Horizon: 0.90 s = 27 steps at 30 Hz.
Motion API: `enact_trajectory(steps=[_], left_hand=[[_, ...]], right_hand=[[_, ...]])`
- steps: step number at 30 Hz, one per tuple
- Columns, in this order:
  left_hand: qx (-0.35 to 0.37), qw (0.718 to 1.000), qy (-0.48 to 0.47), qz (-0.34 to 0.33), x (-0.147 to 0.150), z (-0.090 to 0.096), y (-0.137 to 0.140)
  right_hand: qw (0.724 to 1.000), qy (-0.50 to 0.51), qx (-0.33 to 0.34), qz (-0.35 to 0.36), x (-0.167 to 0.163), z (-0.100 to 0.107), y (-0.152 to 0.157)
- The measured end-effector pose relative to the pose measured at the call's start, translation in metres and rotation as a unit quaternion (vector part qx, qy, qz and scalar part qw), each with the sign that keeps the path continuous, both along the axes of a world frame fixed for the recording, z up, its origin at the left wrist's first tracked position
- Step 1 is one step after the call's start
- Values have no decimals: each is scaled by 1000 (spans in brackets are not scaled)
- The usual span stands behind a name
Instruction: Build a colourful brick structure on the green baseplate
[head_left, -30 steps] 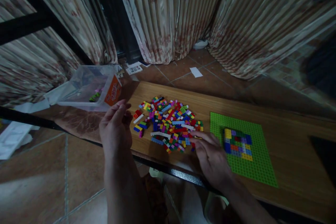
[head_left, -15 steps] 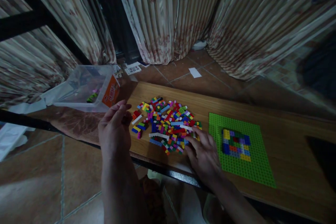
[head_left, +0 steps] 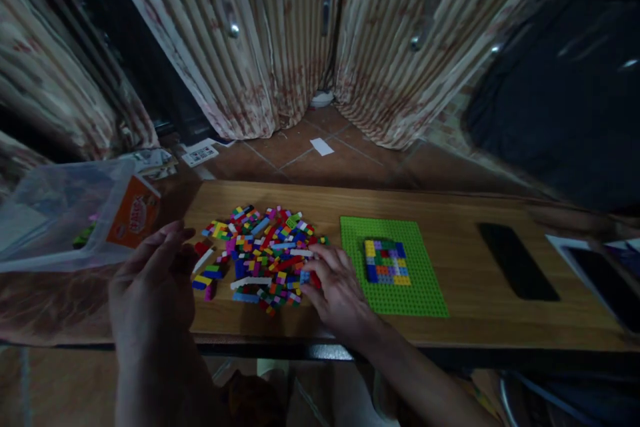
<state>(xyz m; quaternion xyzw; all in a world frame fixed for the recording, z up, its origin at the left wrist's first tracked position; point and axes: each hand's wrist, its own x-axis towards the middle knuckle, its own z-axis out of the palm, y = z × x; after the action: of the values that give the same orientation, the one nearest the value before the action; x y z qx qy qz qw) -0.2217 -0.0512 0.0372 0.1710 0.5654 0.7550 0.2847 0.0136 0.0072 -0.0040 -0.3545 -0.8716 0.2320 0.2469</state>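
A heap of small multicoloured building bricks [head_left: 265, 247] is spread over the wooden table. My right hand [head_left: 343, 290] reaches into the heap's right edge, thumb and fingers curled around a blue and a red building brick [head_left: 314, 279]. Left of the heap, my left hand [head_left: 153, 280] is raised with its fingers pinched together; whatever they hold is hidden. To the right of my right hand lies a green baseplate [head_left: 425, 273]. On it sits a square build [head_left: 387, 261] of yellow, blue, purple, orange and other bricks.
A clear plastic box [head_left: 75, 207] with an orange label stands at the left. On the right of the wooden table [head_left: 465, 320] lies a black phone-like slab [head_left: 517, 260], with another dark device [head_left: 603, 280] beyond it. Curtains [head_left: 280, 53] hang behind; papers [head_left: 321, 146] lie on the floor.
The view has turned to the right, so the table's right end shows more. My right hand's fingers have closed in at the heap's edge. My left hand stays raised and pinched.
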Motion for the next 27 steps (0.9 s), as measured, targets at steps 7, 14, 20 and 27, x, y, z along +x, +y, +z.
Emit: enact_trajectory(steps=[7, 14, 20, 27], left_hand=[[-103, 992, 58, -52, 57, 8, 31], [-139, 944, 118, -274, 148, -10, 58], [-124, 920, 29, -371, 195, -20, 65], [-133, 913, 6, -385, 211, -21, 72]], right_hand=[[987, 117, -101, -35, 28, 8, 8], [968, 198, -86, -130, 74, 1, 27], [965, 206, -59, -153, 98, -2, 37], [975, 182, -62, -112, 120, -5, 39]])
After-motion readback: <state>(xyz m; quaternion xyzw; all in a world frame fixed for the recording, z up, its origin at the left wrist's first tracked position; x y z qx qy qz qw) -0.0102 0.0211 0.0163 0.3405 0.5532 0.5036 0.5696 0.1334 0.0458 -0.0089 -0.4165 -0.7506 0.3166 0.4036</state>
